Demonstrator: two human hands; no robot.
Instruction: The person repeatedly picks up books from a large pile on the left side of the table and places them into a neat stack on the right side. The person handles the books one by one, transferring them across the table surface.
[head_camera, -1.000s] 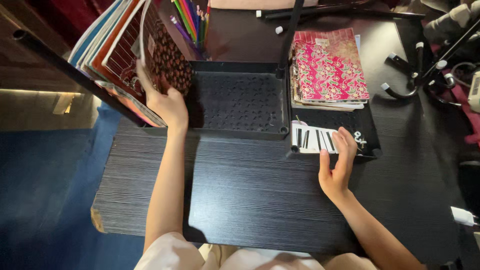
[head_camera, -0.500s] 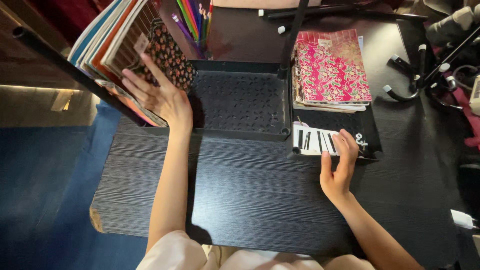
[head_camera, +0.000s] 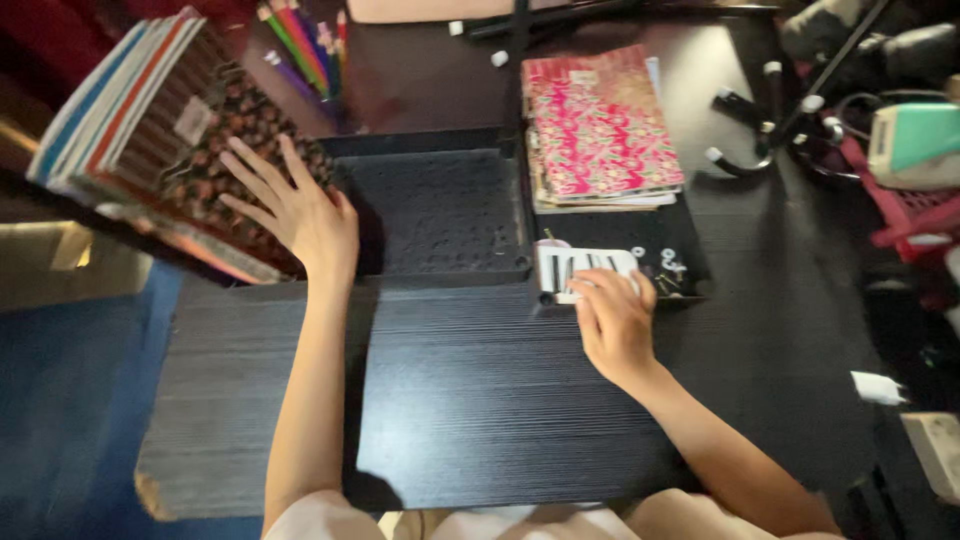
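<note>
My left hand lies flat, fingers spread, on a dark floral notebook at the front of a leaning stack of notebooks at the left of a black tray. My right hand rests on a white card with black stripes at the front of a second black tray. A pink patterned notebook tops a small pile at that tray's far end.
Coloured pencils stand behind the left tray. Black stand legs and cables lie at the right, with a pale green device beyond. A white plug sits near the right table edge. Blue floor lies left.
My left hand let go of the notebook's edge and now presses flat on the floral cover. My right hand slid further onto the striped card. The view shifted right and is blurred.
</note>
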